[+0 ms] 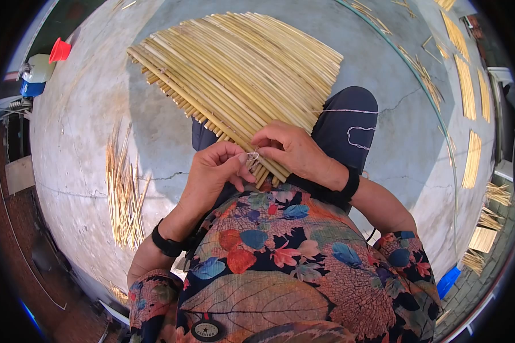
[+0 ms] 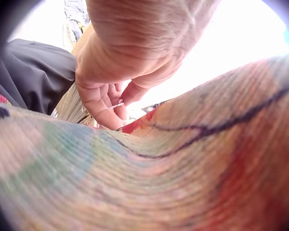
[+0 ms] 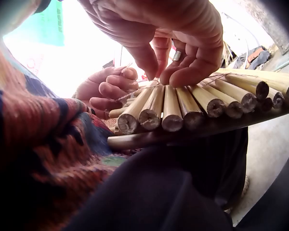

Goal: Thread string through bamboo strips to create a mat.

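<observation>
A fan-shaped mat of pale stalks (image 1: 240, 63) lies over the person's knees, its narrow corner close to the body. At that corner the left hand (image 1: 212, 171) pinches a thin white string (image 1: 252, 155) between thumb and forefinger; the left wrist view shows the string (image 2: 116, 105) at the fingertips of the left hand (image 2: 130, 62). The right hand (image 1: 297, 150) rests on the stalks beside it, thumb and fingertips close together at the string. In the right wrist view the right hand's (image 3: 168, 38) fingertips touch the string on top of the cut stalk ends (image 3: 172, 121).
Loose stalks (image 1: 123, 194) lie on the concrete floor at the left. A green hose (image 1: 418, 77) curves along the right, with bundles of stalks (image 1: 466, 88) beyond it. A red bucket (image 1: 60, 51) stands at the far left. String (image 1: 357, 137) trails over the right knee.
</observation>
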The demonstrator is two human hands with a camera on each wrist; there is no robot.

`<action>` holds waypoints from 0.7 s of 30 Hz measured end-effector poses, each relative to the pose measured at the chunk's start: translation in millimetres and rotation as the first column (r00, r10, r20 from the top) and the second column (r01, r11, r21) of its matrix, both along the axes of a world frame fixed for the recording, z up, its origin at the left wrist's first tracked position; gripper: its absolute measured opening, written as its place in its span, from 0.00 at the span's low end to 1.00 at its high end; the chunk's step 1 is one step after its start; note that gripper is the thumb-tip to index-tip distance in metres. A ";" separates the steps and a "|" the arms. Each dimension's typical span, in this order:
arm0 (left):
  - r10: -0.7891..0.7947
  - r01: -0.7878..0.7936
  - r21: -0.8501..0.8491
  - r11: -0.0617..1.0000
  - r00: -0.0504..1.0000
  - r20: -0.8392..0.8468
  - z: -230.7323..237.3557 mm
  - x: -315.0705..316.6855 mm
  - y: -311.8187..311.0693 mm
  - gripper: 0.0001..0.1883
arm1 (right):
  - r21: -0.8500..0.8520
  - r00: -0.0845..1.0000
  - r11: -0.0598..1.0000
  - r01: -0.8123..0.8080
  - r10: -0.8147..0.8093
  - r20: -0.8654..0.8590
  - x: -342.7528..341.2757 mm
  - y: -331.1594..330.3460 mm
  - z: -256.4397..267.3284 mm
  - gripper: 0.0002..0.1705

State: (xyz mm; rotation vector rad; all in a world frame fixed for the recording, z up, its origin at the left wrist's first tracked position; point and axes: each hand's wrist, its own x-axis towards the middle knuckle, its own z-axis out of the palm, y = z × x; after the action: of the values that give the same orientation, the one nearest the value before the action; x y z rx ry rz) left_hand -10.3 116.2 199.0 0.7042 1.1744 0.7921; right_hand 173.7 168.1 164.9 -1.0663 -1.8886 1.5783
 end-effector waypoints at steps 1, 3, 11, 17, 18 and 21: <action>0.002 -0.002 -0.001 1.000 1.000 0.000 -0.1 0.2 -0.1 0.05 | 0.064 0.999 0.998 -0.031 0.030 0.016 0.3 -1.3 -1.4 0.08; 0.003 -0.003 -0.002 1.000 1.000 0.001 -0.5 0.6 -0.1 0.05 | 0.126 0.998 0.990 -0.062 0.058 0.035 1.0 -1.6 -3.4 0.09; -0.019 0.020 0.031 0.999 0.999 -0.051 -1.7 2.7 2.8 0.06 | 0.162 0.996 0.983 -0.082 0.074 0.055 0.7 2.3 -4.0 0.07; -0.040 0.044 0.032 0.999 0.992 -0.121 -2.7 5.8 5.3 0.06 | 0.165 0.997 0.984 -0.071 0.065 0.040 0.4 1.4 -3.1 0.07; -0.039 0.043 0.032 0.999 0.992 -0.121 -3.3 6.8 4.9 0.06 | 0.165 0.997 0.984 -0.072 0.066 0.039 0.6 1.4 -4.8 0.07; -0.041 0.053 0.050 0.997 0.976 -0.213 -3.8 9.6 4.0 0.06 | 0.217 0.998 0.974 -0.068 0.068 0.008 1.0 1.9 -11.0 0.06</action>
State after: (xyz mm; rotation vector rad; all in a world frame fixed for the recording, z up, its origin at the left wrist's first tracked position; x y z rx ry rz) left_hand -0.7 120.2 195.1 0.8762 1.3266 0.7253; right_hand 174.7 170.0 154.0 -0.9170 -2.0628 1.3682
